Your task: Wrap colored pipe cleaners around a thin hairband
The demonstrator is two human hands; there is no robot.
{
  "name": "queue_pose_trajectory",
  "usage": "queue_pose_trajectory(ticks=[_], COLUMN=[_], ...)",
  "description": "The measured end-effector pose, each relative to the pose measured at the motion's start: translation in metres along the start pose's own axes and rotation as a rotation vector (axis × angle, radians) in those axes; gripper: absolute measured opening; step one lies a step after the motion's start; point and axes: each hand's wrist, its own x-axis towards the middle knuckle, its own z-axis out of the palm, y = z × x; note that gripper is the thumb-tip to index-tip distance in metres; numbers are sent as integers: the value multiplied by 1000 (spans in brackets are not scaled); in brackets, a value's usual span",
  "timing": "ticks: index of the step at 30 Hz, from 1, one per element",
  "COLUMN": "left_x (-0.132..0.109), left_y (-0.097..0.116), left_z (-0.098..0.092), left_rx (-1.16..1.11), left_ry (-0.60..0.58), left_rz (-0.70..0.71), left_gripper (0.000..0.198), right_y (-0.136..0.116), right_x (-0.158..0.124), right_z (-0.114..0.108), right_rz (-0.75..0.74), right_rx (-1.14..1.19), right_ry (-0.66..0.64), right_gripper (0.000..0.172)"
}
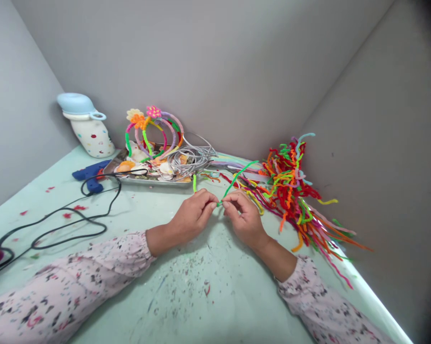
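Observation:
A green pipe cleaner (236, 179) is held at its lower end between my two hands, over the middle of the table. My left hand (191, 214) pinches it with thumb and forefinger. Just to the right, my right hand (244, 219) has its fingertips closed on it too, almost touching the left. The free end slants up and to the right. A lighter green fuzzy piece (194, 183) sticks up behind my left hand; I cannot tell whether it is held.
A metal tray (154, 181) bears scraps, coiled grey wire (195, 160) and flower-topped hoops (172, 125). A blue glue gun (93, 174) with a black cord and a white bottle (93, 136) stand left. Tangled pipe cleaners (289, 179) are heaped right, beside the walls.

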Motion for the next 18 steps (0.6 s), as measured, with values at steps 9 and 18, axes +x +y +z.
queue_pose_trajectory(ticks=[9, 18], left_x=[1, 2], left_y=[-1, -1], left_z=[2, 1], left_rx=[32, 13], left_ry=[-19, 0], left_rz=[-26, -22], left_gripper=[18, 16], right_y=[-2, -1], right_x=[0, 1], right_z=[-2, -2], right_rz=[-23, -12], right_rx=[-36, -46], right_ry=[-32, 5], right_gripper=[8, 8])
